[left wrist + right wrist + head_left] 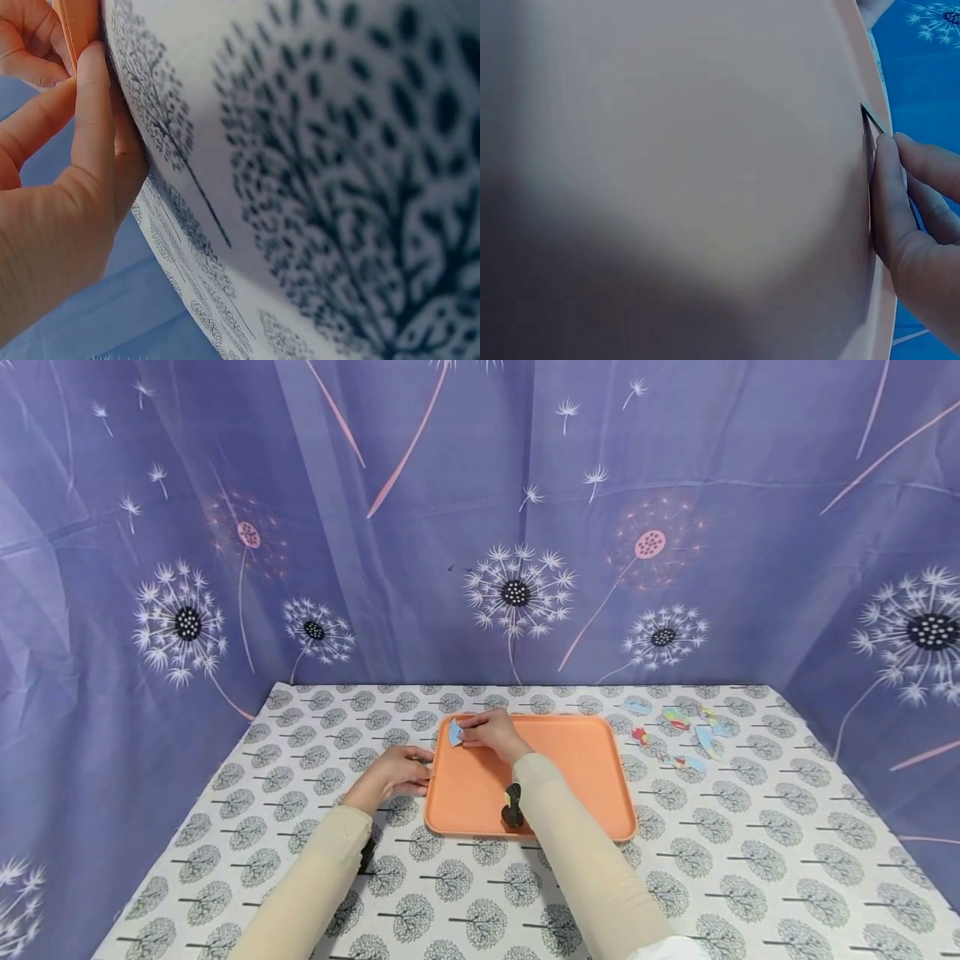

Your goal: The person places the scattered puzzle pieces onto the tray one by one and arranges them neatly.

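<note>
A large orange tray [572, 772] lies on the tree-print tablecloth. At its far left corner, my right hand [492, 732] pinches a small, flat light-blue piece [454, 732]. The right wrist view catches this piece edge-on, its pointed corner [871, 116] sticking out past the fingertips [886, 150], close over the tray floor. My left hand [397, 772] is at the tray's left side; in the left wrist view its thumb and fingers [94, 112] grip the orange rim [73, 26]. The right hand shows beyond that rim.
Right of the tray lie several loose printed pieces, among them a curved light-blue one [707, 742], a red one [640, 736] and a green and red one [676, 718]. A purple dandelion-print curtain [420, 568] hangs behind the table and along its sides.
</note>
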